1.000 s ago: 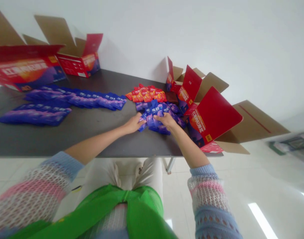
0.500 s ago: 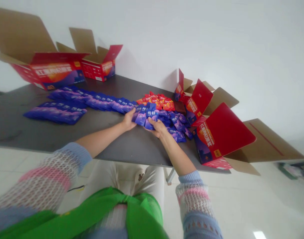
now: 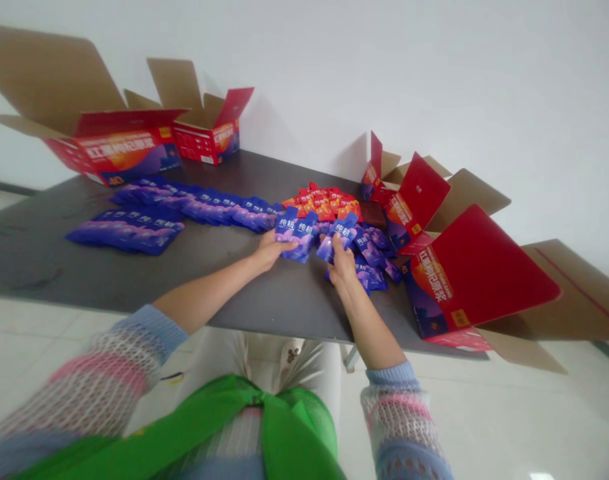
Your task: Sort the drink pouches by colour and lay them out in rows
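Note:
Fanned purple pouches (image 3: 298, 237) with white lettering are gripped in my left hand (image 3: 273, 251), thumb across their front. In my right hand (image 3: 343, 264) is another purple pouch (image 3: 337, 240), pinched under the thumb and apart from the left hand's pouches. Just beyond my right hand lies a loose heap of purple pouches (image 3: 372, 252). Behind it sits a pile of red-orange pouches (image 3: 324, 203). To the left, an overlapping row of purple pouches (image 3: 204, 203) runs along the table, with a second overlapping stack (image 3: 127, 230) nearer me.
On the grey table (image 3: 204, 267) stand open cartons: a large red one (image 3: 129, 153) and a smaller one (image 3: 207, 141) at the back left. Several more, including a near carton (image 3: 434, 293), line the right end with flaps spread outward. A white wall rises behind.
My hands have moved apart. The fanned pouches were together between both hands; now one pouch is in my right hand and the others are in my left. The view has shifted slightly.

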Available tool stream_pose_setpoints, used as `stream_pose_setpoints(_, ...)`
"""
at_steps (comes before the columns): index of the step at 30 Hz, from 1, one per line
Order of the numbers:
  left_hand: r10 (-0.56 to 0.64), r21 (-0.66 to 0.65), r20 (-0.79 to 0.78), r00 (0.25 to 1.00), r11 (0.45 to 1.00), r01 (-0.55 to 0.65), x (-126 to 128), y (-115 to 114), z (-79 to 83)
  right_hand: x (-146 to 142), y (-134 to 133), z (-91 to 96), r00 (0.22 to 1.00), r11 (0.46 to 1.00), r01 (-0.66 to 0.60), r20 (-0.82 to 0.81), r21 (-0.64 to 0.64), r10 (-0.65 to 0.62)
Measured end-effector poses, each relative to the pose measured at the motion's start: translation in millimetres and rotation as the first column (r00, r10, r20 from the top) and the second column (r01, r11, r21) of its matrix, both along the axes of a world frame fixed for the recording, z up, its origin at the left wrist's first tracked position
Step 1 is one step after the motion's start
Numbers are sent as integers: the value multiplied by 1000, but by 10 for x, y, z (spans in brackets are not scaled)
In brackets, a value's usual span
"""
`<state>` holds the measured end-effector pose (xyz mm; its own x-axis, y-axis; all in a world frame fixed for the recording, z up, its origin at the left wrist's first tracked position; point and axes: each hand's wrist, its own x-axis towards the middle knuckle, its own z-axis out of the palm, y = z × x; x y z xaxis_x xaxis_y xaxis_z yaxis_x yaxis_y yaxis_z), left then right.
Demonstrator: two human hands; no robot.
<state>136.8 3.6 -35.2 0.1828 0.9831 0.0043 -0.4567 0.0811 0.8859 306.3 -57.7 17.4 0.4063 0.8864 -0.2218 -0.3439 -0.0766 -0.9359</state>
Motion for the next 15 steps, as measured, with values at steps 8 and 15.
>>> stream_pose_setpoints(8, -44, 123, -42, 998, 991, 48, 12, -89, 30, -311, -89, -193, 997, 999, 36, -69, -38, -39)
stream_pose_setpoints(15, -132, 116, -39, 990, 984, 136, 47, -135, -4, -406, -87, -396, 982, 984, 174, 64, 47, -177)
